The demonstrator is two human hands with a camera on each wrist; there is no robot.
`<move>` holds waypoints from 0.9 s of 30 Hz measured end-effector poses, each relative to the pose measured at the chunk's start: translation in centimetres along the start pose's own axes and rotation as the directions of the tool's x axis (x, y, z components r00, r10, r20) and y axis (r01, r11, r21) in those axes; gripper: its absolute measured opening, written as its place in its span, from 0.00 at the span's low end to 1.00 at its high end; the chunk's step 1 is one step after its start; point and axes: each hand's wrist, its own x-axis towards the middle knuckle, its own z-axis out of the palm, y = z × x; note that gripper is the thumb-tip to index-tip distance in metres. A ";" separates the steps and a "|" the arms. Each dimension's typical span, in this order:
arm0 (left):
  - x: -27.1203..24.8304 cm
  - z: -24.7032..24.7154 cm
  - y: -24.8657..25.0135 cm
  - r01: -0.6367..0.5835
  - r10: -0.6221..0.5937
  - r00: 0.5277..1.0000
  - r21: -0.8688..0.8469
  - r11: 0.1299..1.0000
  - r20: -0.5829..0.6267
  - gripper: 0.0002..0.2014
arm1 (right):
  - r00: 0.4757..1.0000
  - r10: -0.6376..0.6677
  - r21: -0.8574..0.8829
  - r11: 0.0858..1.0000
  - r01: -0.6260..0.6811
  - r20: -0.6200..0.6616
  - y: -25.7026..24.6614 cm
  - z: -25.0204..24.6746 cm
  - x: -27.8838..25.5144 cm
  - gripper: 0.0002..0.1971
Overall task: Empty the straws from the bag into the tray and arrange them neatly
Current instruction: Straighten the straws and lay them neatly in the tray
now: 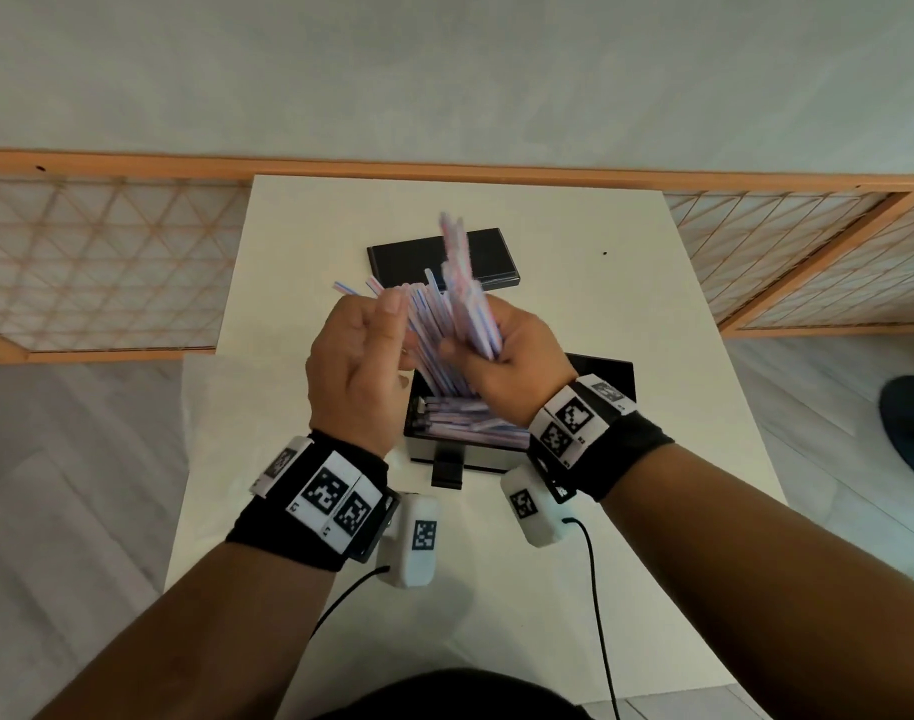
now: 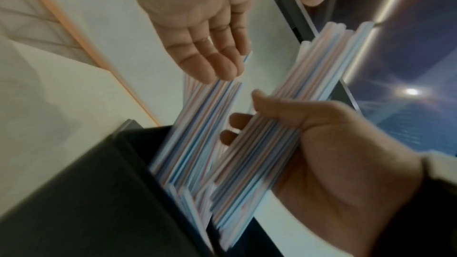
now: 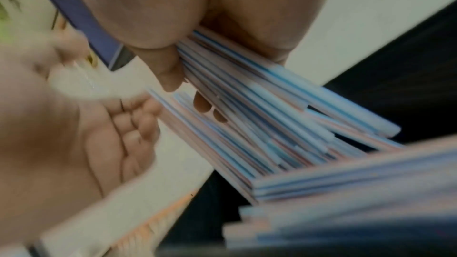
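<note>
My right hand grips a thick bundle of blue-and-red striped straws, held tilted above the black tray. In the left wrist view the same bundle lies across my right hand's palm under the thumb. A second group of straws leans up out of the tray. My left hand has straight fingers, and its fingertips touch the tops of the leaning straws. More straws lie flat in the tray. No bag shows in any view.
A flat black lid-like box lies on the white table behind the tray. A wooden lattice screen runs along the table's far side. Cables from my wrist cameras hang near the table's front edge.
</note>
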 end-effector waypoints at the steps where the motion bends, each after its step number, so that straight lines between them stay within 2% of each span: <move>1: -0.1 0.1 -0.1 0.022 -0.022 1.000 -0.030 0.999 -0.004 0.35 | 1.000 -0.023 0.017 1.000 0.023 -0.016 -0.4 -0.5 0.1 0.11; 3: -0.3 0.2 -0.4 0.055 -0.055 0.998 -0.058 0.997 0.005 0.34 | 0.998 -0.060 0.047 0.997 0.061 -0.026 -1.4 -1.4 0.1 0.05; 4: -0.3 0.3 -0.6 0.071 -0.070 0.997 -0.072 0.995 0.015 0.33 | 0.996 -0.086 0.068 0.994 0.089 -0.038 -2.0 -1.8 0.1 0.05; 6: -0.3 0.4 -0.8 0.093 -0.090 0.995 -0.092 0.991 0.031 0.31 | 0.989 -0.135 0.109 0.984 0.142 -0.066 -2.9 -2.7 0.2 0.13; 8: -0.3 0.5 -0.8 0.092 -0.087 0.995 -0.104 0.990 0.050 0.30 | 0.979 -0.185 0.120 0.974 0.194 -0.082 -3.6 -3.8 0.2 0.14; 12: -0.3 0.9 -0.2 0.095 -0.081 0.992 -0.146 0.985 0.096 0.30 | 0.970 -0.236 0.068 0.968 0.240 -0.064 -3.9 -5.4 -0.4 0.06; 13: -0.2 0.9 0.0 0.106 -0.089 0.991 -0.176 0.979 0.104 0.30 | 0.975 -0.219 0.056 0.974 0.221 -0.044 -3.5 -5.5 -0.6 0.06; 15: 0.0 0.8 0.5 0.109 -0.076 0.989 -0.280 0.954 0.126 0.29 | 0.985 -0.171 -0.076 0.982 0.173 0.033 -2.0 -5.1 -1.1 0.15; 16: 0.1 0.6 0.8 0.095 -0.044 0.987 -0.343 0.935 0.154 0.30 | 0.985 -0.147 -0.190 0.968 0.162 0.091 -1.0 -4.7 -1.3 0.16; 19: 0.2 0.4 1.4 0.106 0.041 0.944 -0.421 0.901 0.326 0.41 | 0.967 -0.012 -0.533 0.832 0.151 0.255 1.2 -3.6 -1.9 0.08; 21: -0.2 0.8 1.4 0.038 0.089 0.905 -0.288 0.957 0.415 0.36 | 0.966 0.083 -0.652 0.752 0.102 0.246 1.6 -2.9 -2.2 0.11; 23: -1.2 1.7 0.9 -0.143 0.140 0.893 -0.026 0.989 0.427 0.27 | 0.971 0.093 -0.677 0.731 0.084 0.221 1.6 -2.1 -2.5 0.15; 25: -2.0 2.4 0.0 -0.264 0.182 0.902 0.167 0.950 0.391 0.20 | 0.976 0.091 -0.701 0.709 0.077 0.199 1.5 -1.4 -2.8 0.14; 27: -2.0 2.8 -1.1 -0.313 0.203 0.911 0.279 0.908 0.359 0.18 | 0.981 0.096 -0.720 0.692 0.057 0.170 1.7 -0.9 -2.9 0.15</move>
